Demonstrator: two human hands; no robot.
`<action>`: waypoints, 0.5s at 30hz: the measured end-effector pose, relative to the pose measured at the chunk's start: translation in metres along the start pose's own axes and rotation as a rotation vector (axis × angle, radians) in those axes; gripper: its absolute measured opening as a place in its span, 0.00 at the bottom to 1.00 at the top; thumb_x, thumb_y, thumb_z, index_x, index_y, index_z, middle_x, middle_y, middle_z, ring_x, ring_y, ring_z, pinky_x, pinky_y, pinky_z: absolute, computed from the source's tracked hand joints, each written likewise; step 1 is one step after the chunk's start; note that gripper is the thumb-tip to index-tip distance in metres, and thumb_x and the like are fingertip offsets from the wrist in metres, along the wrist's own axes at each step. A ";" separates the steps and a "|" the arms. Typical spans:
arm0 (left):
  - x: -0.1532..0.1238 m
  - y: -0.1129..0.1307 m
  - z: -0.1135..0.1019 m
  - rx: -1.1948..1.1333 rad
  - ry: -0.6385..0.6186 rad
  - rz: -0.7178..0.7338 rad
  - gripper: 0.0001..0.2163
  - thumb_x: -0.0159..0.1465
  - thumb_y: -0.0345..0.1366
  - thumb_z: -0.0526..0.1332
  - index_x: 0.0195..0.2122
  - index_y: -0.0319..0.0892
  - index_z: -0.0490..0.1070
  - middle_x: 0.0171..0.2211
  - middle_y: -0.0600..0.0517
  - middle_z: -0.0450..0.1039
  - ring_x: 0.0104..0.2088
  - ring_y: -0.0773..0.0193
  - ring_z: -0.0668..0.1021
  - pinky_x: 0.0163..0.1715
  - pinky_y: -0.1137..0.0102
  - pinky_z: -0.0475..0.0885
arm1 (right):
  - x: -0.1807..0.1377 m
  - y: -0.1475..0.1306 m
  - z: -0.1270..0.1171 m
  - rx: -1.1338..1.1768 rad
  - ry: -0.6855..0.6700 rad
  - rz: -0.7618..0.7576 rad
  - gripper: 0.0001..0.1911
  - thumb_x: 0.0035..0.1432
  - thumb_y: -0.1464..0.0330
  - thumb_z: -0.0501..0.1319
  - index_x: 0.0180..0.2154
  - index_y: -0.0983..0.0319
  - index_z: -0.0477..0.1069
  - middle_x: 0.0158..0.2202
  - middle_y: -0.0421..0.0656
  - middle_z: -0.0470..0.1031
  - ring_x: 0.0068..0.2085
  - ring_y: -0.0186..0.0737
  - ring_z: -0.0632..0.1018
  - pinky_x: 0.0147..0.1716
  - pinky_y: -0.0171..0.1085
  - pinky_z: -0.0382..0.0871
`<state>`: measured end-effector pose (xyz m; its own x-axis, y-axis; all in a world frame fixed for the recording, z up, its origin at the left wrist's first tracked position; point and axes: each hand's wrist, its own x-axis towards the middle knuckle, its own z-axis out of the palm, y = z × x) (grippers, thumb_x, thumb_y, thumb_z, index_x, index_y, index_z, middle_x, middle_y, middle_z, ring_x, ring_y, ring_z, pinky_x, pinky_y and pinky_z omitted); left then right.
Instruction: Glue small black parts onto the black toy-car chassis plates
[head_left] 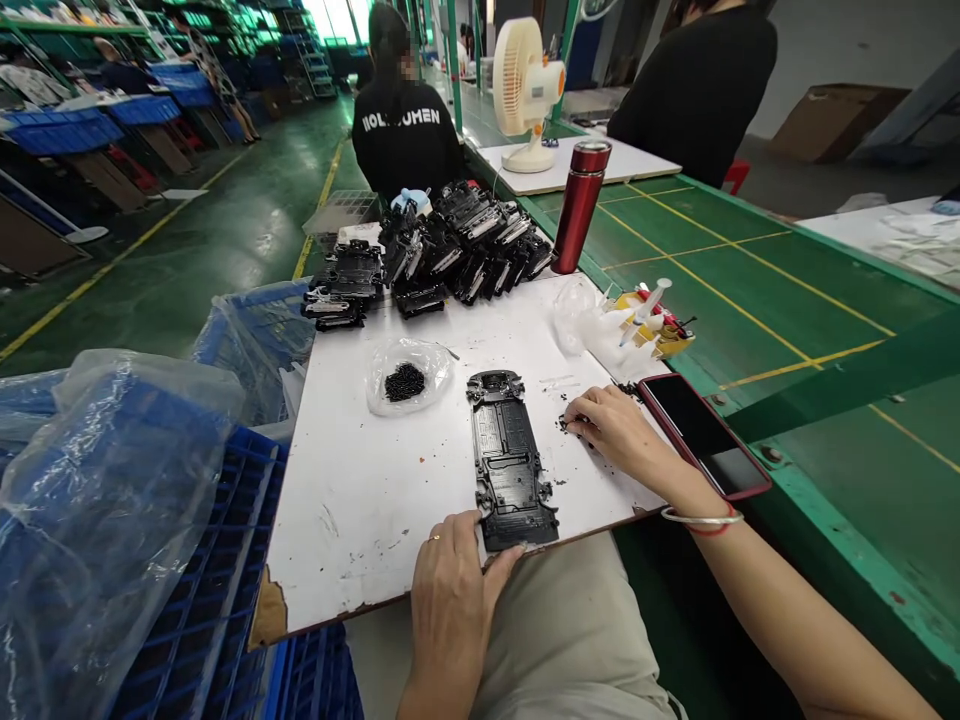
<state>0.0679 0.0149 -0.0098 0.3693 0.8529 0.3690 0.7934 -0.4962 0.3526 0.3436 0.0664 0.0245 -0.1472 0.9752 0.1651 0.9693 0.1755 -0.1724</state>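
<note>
"What sort of place is this?"

"A factory assembly workshop; at the far edge of the white rectangular worktop (367, 470) sits a heap of near-identical black plastic chassis plates (450, 245); a single black ribbed plastic plate (511, 455) lies on it."

"And around that worktop?"

"Left of it, blue plastic lattice crates (217, 560); right of it, a long green bench surface (787, 305) with yellow lines; beyond it, a seated person in a black top (405, 145)."

"Anything farther off?"

"Beyond it to the left, a glossy green floor (255, 210) with yellow lines; past that, workstations with blue plastic bins (64, 130)."
</note>
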 end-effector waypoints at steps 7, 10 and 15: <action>0.001 0.000 0.002 -0.025 0.015 0.013 0.18 0.64 0.52 0.56 0.43 0.40 0.65 0.30 0.49 0.72 0.29 0.58 0.75 0.30 0.65 0.70 | 0.008 0.004 0.000 -0.060 -0.045 -0.036 0.09 0.59 0.77 0.56 0.30 0.60 0.71 0.32 0.47 0.73 0.34 0.45 0.69 0.34 0.41 0.61; -0.001 0.003 0.000 -0.006 0.021 -0.022 0.18 0.62 0.50 0.60 0.41 0.40 0.65 0.29 0.50 0.71 0.29 0.58 0.75 0.29 0.65 0.70 | 0.008 0.004 0.000 -0.039 -0.017 -0.118 0.09 0.57 0.76 0.55 0.28 0.60 0.69 0.28 0.47 0.73 0.31 0.46 0.70 0.32 0.42 0.62; -0.001 0.003 0.006 -0.016 0.005 -0.069 0.24 0.49 0.54 0.70 0.37 0.41 0.67 0.29 0.50 0.73 0.28 0.57 0.75 0.26 0.64 0.68 | 0.010 0.026 0.021 -0.045 0.154 -0.343 0.08 0.52 0.73 0.55 0.26 0.56 0.68 0.26 0.49 0.73 0.27 0.50 0.72 0.26 0.47 0.66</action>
<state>0.0730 0.0129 -0.0144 0.3113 0.8846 0.3472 0.8092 -0.4383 0.3912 0.3633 0.0837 0.0009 -0.4363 0.8287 0.3506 0.8771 0.4787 -0.0399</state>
